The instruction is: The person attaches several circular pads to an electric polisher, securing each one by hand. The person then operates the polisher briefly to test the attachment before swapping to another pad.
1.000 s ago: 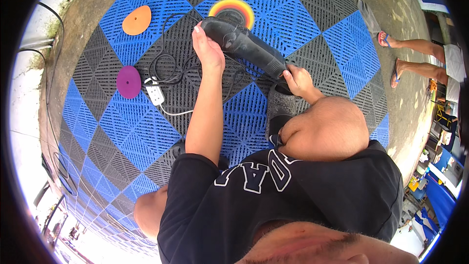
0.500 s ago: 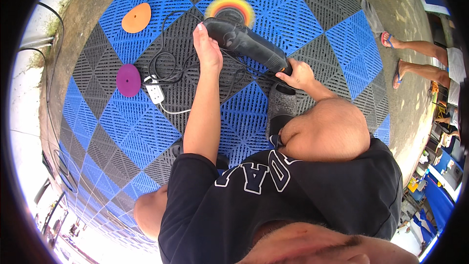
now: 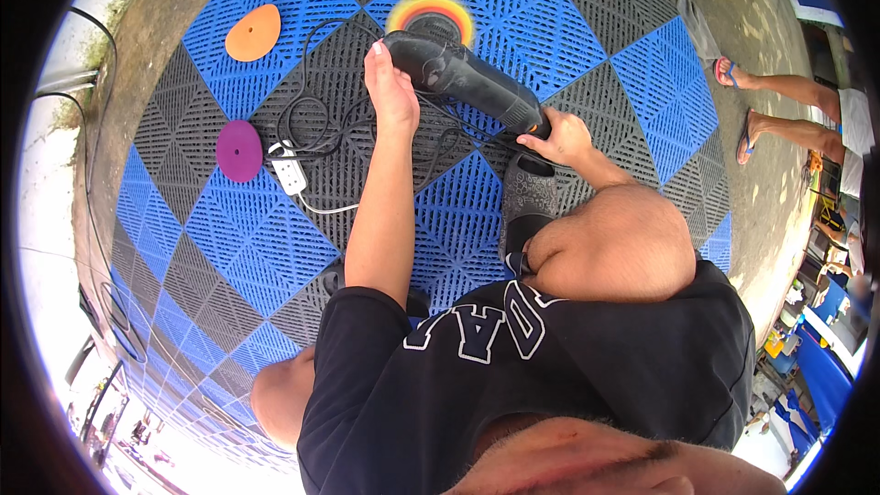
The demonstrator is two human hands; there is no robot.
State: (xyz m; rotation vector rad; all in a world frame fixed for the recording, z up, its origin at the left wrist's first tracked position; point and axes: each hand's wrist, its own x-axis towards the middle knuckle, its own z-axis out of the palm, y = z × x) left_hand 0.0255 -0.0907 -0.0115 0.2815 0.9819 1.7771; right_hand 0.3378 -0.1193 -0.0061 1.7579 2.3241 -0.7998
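A black car polisher (image 3: 467,82) lies aslant between my hands, its head away from me. The round pad (image 3: 456,11) at its head, in yellow, orange and red rings, is smeared as if spinning. My left hand (image 3: 394,93) holds the polisher's head from the left side, with some fingers hidden behind it. Around the rear end of the body my right hand (image 3: 561,137) is closed, its thumb along the near side. A black cord passes beneath the tool and loops on the floor to its left.
An orange pad (image 3: 253,33) and a purple pad (image 3: 239,152) lie on the blue and grey floor tiles (image 3: 247,229). Beside the purple one is a white power strip (image 3: 289,174) with a cord plugged in. Another person's sandalled feet (image 3: 744,137) stand at the right.
Hands and polisher stay almost in place, and the pad's blur remains. The view has shifted very slightly.
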